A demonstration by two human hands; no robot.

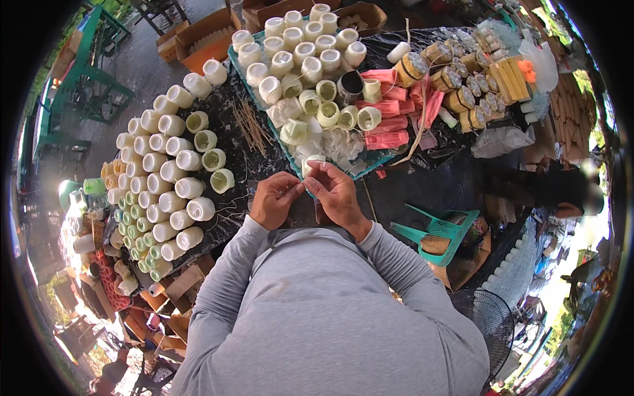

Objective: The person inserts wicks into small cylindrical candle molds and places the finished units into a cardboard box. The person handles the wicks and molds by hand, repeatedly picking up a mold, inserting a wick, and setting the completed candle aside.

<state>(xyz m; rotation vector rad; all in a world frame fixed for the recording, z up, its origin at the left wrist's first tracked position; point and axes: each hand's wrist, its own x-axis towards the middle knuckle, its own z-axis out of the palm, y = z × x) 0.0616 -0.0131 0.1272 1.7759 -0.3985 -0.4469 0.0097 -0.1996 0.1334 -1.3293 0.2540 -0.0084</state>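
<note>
The small white cup (312, 163) sits pinched between my two hands at the near rim of the teal tray (288, 156), just above the black tabletop (247, 168). My right hand (337, 193) closes its fingertips on the cup's right side, and my left hand (275, 198) curls in, thumb and forefinger pressed together at its left edge, seemingly on something thin I cannot make out. I judge it is held close so both hands can work it. Beyond, the tray carries more white cups (297, 46) and pink folded pieces (386, 125); rows of finished cups (165, 171) line the table to my left.
</note>
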